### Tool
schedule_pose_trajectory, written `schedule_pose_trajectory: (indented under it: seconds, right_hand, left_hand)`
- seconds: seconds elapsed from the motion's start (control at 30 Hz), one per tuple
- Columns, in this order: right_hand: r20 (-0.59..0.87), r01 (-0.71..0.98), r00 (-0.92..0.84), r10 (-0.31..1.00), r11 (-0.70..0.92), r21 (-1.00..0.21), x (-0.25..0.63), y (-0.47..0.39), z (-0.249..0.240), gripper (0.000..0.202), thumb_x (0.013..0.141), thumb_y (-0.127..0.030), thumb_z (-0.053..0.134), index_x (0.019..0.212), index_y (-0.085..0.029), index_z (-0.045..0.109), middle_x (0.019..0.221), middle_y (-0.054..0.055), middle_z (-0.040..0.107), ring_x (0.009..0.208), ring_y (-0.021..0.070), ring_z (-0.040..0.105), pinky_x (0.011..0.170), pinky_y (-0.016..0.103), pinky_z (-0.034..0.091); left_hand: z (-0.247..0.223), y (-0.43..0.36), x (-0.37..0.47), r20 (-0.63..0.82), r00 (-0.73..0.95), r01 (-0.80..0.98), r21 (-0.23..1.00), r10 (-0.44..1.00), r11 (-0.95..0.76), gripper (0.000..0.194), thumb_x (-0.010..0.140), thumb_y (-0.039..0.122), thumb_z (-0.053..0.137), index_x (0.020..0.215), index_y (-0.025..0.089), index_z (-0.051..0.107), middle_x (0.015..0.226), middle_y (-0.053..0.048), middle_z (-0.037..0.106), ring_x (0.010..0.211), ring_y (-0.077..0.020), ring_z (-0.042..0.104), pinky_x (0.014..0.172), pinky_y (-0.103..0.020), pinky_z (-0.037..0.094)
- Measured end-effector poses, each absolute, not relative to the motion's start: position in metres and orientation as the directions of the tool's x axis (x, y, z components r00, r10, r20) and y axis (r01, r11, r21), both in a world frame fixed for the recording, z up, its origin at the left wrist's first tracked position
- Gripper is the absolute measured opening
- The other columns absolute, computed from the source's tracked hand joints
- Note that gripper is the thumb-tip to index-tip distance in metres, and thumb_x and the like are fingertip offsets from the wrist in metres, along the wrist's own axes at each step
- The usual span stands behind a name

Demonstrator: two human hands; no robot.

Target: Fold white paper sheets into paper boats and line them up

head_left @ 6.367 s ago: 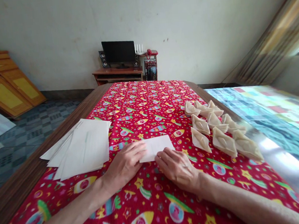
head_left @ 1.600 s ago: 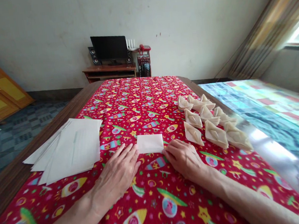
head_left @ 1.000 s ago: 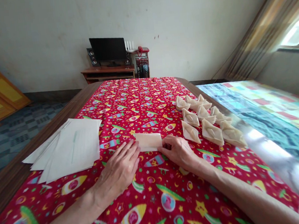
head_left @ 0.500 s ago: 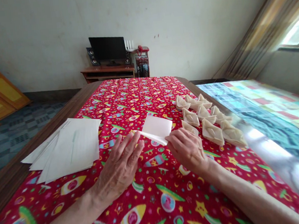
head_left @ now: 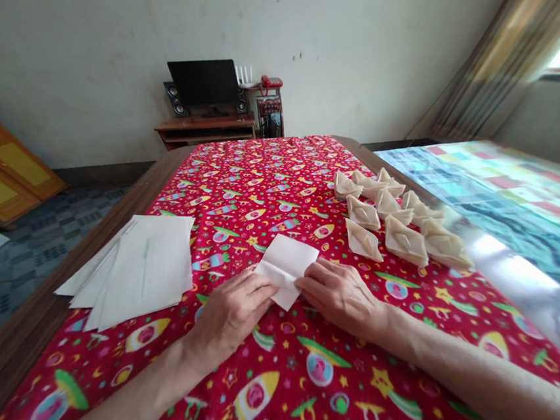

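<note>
A small white paper square [head_left: 288, 257] with a crease across it lies turned cornerwise on the red patterned cloth [head_left: 258, 397]. My left hand [head_left: 235, 310] pinches its left side, fingertips at the crease. On the right side my right hand [head_left: 340, 293] has its fingers closed on the paper near the crease. The lower corner points toward me between both hands. Beyond my right hand stand several folded paper boats [head_left: 406, 241]. A fanned stack of white sheets [head_left: 144, 269] is to the left of my left hand.
The cloth covers a dark wooden table [head_left: 146, 183]. At the far wall are a monitor [head_left: 203, 83] and speakers on a desk [head_left: 205, 125], with a red telephone [head_left: 270, 82] beside them. A bed [head_left: 521, 193] adjoins the right side; a wooden cabinet [head_left: 2, 157] stands at the left.
The paper has been turned cornerwise and opened along its crease, nearer to me. My left hand's spread fingers have closed on its left side. The view has shifted slightly.
</note>
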State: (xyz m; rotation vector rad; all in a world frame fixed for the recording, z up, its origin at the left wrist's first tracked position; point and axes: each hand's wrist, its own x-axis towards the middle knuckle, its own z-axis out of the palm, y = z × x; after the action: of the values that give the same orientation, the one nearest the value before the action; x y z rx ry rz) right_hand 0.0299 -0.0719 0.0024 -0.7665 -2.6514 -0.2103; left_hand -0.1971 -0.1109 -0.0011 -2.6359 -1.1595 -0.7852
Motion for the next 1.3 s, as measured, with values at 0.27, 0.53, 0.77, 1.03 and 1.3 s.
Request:
schedule_pose_trajectory:
  seconds: [0.27, 0.53, 0.77, 1.03, 1.3]
  right_hand:
    - [0.361, 0.518, -0.803, 0.474, 0.855, 0.028, 0.035, -0.074, 0.000, 0.020, 0.093, -0.020, 0.044, 0.090, -0.019, 0.064, 0.077, 0.002, 0.056, 0.068, 0.0138, 0.046, 0.055, 0.027, 0.027]
    - [0.330, 0.578, -0.635, 0.699, 0.713, -0.396, 0.031, -0.066, -0.004, 0.015, 0.090, -0.026, 0.053, 0.083, -0.018, 0.064, 0.074, 0.001, 0.061, 0.066, 0.0105, 0.055, 0.059, 0.020, 0.035]
    - [0.390, 0.642, -0.608, 0.692, 0.717, -0.272, 0.030, -0.069, -0.005, 0.015, 0.090, -0.024, 0.050, 0.078, -0.017, 0.058, 0.070, 0.001, 0.059, 0.063, 0.0113, 0.052, 0.058, 0.023, 0.034]
    - [0.385, 0.433, -0.843, 0.376, 0.899, 0.069, 0.031, -0.084, -0.002, 0.017, 0.093, -0.017, 0.043, 0.096, -0.015, 0.059, 0.068, 0.001, 0.056, 0.061, 0.0133, 0.048, 0.052, 0.028, 0.030]
    - [0.381, 0.514, -0.818, 0.432, 0.845, 0.147, 0.032, -0.086, -0.007, 0.027, 0.091, -0.013, 0.044, 0.117, -0.010, 0.051, 0.064, 0.001, 0.059, 0.055, 0.0123, 0.051, 0.044, 0.028, 0.028]
  left_hand:
    - [-0.001, -0.108, -0.194, 0.441, 0.616, 0.682, 0.115, 0.653, -0.722, 0.022, 0.091, 0.018, 0.048, 0.110, 0.018, 0.061, 0.105, -0.005, 0.065, 0.097, -0.0174, 0.058, 0.092, -0.036, 0.047]
    - [-0.009, -0.104, -0.188, 0.426, 0.312, 0.673, 0.532, 0.849, -0.514, 0.017, 0.088, 0.018, 0.053, 0.074, 0.016, 0.063, 0.077, -0.001, 0.061, 0.070, -0.0103, 0.059, 0.066, -0.021, 0.047]
    - [-0.007, -0.100, -0.185, 0.405, 0.245, 0.764, 0.478, 0.881, -0.433, 0.019, 0.087, 0.019, 0.051, 0.068, 0.017, 0.053, 0.071, 0.001, 0.051, 0.060, -0.0095, 0.050, 0.057, -0.023, 0.039]
    - [-0.006, -0.098, -0.183, 0.400, 0.238, 0.796, 0.442, 0.885, -0.413, 0.019, 0.086, 0.015, 0.051, 0.067, 0.017, 0.048, 0.075, 0.001, 0.048, 0.064, -0.0097, 0.048, 0.059, -0.022, 0.038]
    - [-0.010, -0.096, -0.185, 0.417, 0.232, 0.799, 0.434, 0.879, -0.416, 0.019, 0.083, 0.014, 0.053, 0.065, 0.018, 0.047, 0.074, 0.001, 0.046, 0.062, -0.0088, 0.047, 0.056, -0.021, 0.038]
